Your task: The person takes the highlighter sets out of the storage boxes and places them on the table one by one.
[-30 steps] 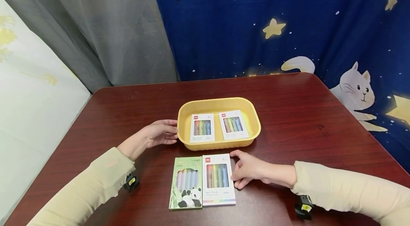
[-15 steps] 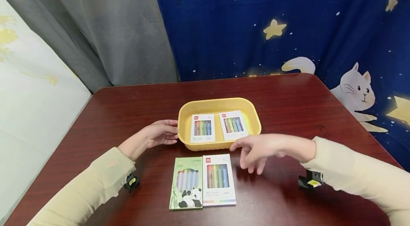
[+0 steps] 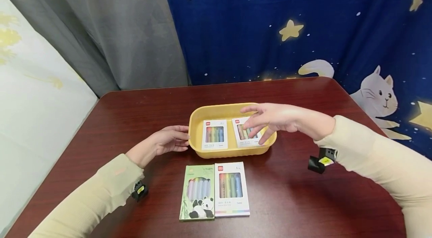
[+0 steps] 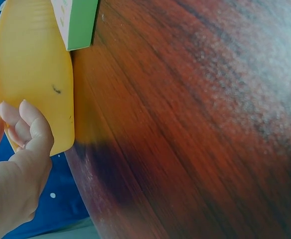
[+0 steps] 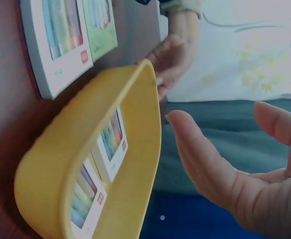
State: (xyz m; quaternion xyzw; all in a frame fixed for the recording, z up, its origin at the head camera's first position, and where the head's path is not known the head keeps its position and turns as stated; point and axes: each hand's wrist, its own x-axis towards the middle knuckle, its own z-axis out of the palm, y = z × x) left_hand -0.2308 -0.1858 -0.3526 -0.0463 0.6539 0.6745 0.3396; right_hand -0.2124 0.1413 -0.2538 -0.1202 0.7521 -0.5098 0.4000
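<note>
A yellow plastic basket (image 3: 222, 153) holds two white boxes of coloured pens, the left box (image 3: 215, 145) and the slightly tilted right box (image 3: 239, 140). My left hand (image 3: 162, 142) touches the basket's left end; in the left wrist view its relaxed fingers (image 4: 36, 132) lie against the yellow wall. Above the right box hovers my right hand (image 3: 273, 120), fingers spread and holding nothing, hiding part of that box. In front of the basket lie a green pen box with pandas (image 3: 199, 189) and, right beside it, another white pen box (image 3: 232, 208).
The dark red wooden table (image 3: 152, 107) extends around the basket on all sides. Behind it hang a grey curtain (image 3: 135, 24) and a blue curtain (image 3: 229, 24) with stars and a cat. A black camera (image 3: 320, 161) is strapped at the right sleeve.
My right hand has left the white box in front, moved up and away, and is now over the basket's right side. My left hand has stayed at the basket's left end.
</note>
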